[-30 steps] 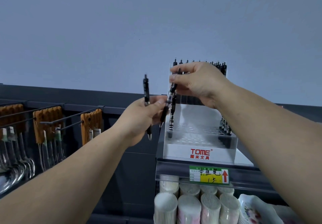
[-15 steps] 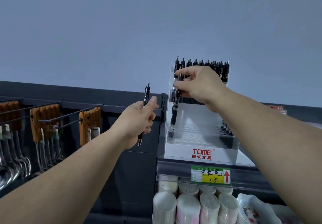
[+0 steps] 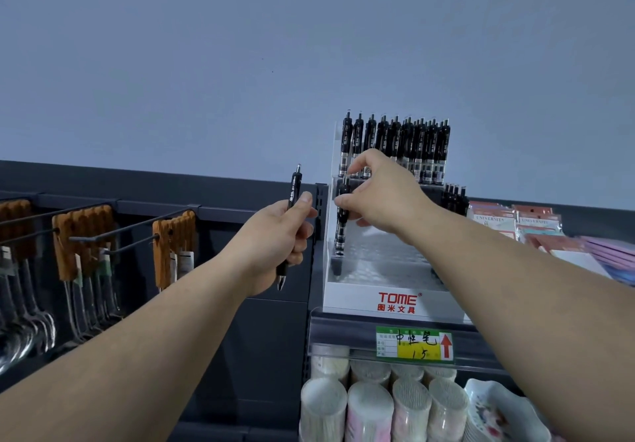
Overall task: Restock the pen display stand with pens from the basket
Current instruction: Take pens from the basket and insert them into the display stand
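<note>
A tiered clear and white pen display stand marked TOME sits on the top shelf. Its back row holds several black pens, and a few more stand at its right side. My right hand pinches an upright black pen at the stand's left edge, its tip down in a middle tier. My left hand, left of the stand, grips another black pen held nearly upright, tip down. The basket is out of view.
Wooden-handled utensils hang on hooks at the left. A price label is on the shelf edge under the stand. White rolls and a patterned dish sit below. Notebooks lie right of the stand.
My right hand lowered its pen along the stand's left side into a tier. My left hand, which held pens near the right hand, drew back left with one pen. The view tilted down.
</note>
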